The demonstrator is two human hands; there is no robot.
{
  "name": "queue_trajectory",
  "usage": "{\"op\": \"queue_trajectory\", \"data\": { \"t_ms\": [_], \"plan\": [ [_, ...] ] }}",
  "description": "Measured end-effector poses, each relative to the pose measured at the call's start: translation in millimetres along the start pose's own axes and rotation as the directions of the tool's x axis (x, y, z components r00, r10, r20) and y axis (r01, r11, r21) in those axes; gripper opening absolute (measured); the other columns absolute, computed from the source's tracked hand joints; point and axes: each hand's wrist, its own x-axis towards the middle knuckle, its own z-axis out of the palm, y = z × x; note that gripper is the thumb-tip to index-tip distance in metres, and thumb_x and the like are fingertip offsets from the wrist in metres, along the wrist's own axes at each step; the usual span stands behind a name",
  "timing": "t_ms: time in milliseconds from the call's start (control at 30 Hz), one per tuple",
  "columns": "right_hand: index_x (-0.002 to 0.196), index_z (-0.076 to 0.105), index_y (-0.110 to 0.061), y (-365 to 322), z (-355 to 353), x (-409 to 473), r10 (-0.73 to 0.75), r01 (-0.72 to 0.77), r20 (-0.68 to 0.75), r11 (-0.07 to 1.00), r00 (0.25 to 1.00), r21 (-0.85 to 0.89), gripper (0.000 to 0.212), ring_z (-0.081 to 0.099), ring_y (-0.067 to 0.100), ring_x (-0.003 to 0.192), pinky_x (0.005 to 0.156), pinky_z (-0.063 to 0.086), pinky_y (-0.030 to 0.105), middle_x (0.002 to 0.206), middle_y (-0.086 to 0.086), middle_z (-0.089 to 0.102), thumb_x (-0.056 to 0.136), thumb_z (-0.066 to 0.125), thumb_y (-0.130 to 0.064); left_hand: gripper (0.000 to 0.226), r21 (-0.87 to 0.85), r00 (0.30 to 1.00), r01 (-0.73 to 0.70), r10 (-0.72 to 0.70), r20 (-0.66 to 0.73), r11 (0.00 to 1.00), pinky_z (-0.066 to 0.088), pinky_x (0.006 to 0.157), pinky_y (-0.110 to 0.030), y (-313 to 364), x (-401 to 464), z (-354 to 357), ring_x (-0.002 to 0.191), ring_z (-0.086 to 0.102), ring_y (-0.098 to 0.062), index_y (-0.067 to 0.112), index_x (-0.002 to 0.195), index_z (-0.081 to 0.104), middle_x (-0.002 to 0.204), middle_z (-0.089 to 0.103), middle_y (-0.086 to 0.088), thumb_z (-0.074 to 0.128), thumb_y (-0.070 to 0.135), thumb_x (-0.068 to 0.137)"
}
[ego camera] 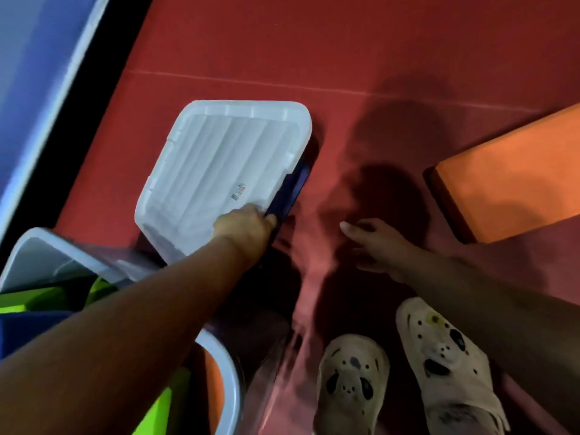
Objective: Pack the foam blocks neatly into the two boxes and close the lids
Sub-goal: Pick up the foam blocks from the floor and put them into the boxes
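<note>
Head view, red floor (376, 42), left fingers (266, 219) clamped on lid (219, 158), right fingers (348, 228) apart.

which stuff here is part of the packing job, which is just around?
Job: white lid gripped by left hand; open box with foam blocks; orange block on floor; right hand, free.
Around: clogs, red floor.

White ribbed lid (219, 164), red floor (345, 51), orange foam block (514, 183), green and blue blocks (47, 309), cream spotted clogs (351, 381)
</note>
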Motion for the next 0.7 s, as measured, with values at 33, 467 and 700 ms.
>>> {"op": "queue_trajectory", "data": {
  "t_ms": [33, 467, 700],
  "plan": [
    [0.126, 0.046, -0.022, 2.5, 2.7, 2.9, -0.001, 0.001, 0.000, 1.000, 1.000, -0.005, 0.052, 0.057, 0.010, 0.086, 0.069, 0.050, 0.030, 0.106, -0.002, 0.057, 0.083, 0.066, -0.043, 0.034, 0.011, 0.999, -0.017, 0.018, -0.046, 1.000, 0.045, 0.083, -0.042, -11.9, -3.4, -11.5, 0.109, 0.056, -0.040, 0.018, 0.132, 0.043, 0.128, 0.044, -0.017, 0.039, 0.022, 0.098],
    [0.140, 0.038, -0.020, -82.5, 73.7, 24.9, -0.152, 0.153, 0.051, 0.787, 0.987, -0.598, 0.070, 0.053, 0.027, 0.115, 0.086, 0.045, 0.033, 0.133, 0.008, 0.049, 0.081, 0.069, -0.043, 0.077, -0.300, 0.932, 0.014, -0.121, -0.341, 0.954, 0.044, 0.071, -0.039, -128.1, -41.1, -60.6, 0.093, 0.062, -0.037, 0.042, 0.149, 0.014, 0.127, 0.041, -0.010, 0.051, 0.014, 0.088],
    [0.148, 0.019, -0.003, -109.6, 123.3, 105.9, -0.478, 0.278, -0.107, 0.662, 0.872, -0.696, 0.102, 0.029, 0.030, 0.140, 0.115, 0.022, 0.037, 0.151, 0.021, 0.027, 0.072, 0.078, -0.038, 0.087, -0.534, 0.903, -0.037, -0.200, -0.380, 0.845, 0.042, 0.075, -0.038, -119.8, -28.7, -29.7, 0.102, 0.056, -0.031, 0.038, 0.150, -0.001, 0.117, 0.048, -0.008, 0.056, 0.014, 0.088]
  ]
}}
